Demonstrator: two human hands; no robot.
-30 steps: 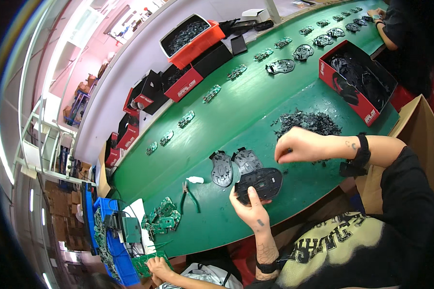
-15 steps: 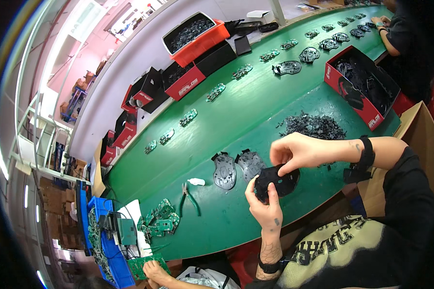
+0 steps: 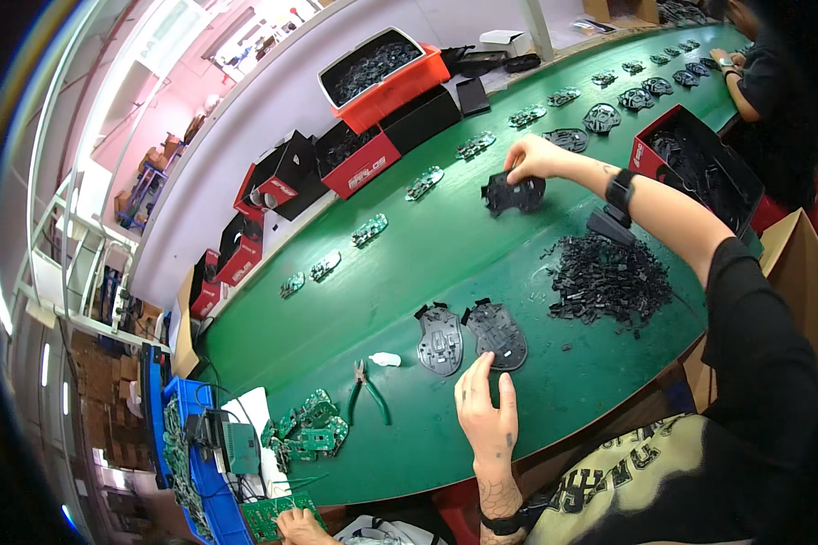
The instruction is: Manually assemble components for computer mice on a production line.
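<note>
Out over the middle of the green table, my right hand pinches a black plastic mouse shell by its upper edge. My left hand is empty, fingers apart, just below a second black mouse shell; its fingertips come close to that shell's lower edge, and whether they touch it I cannot tell. Beside it on the left rests another mouse shell, inner side up. To the right, under my right forearm, spreads a heap of small black plastic parts.
Green-handled pliers and a small white bottle lie left of the shells. Green circuit boards are piled near another person's hand. Small boards line the table's far side. An orange bin and a red-black box hold black parts.
My right hand has carried the black mouse shell away from my left hand, up and toward the far side. My left hand has let go and opened. The view has shifted slightly.
</note>
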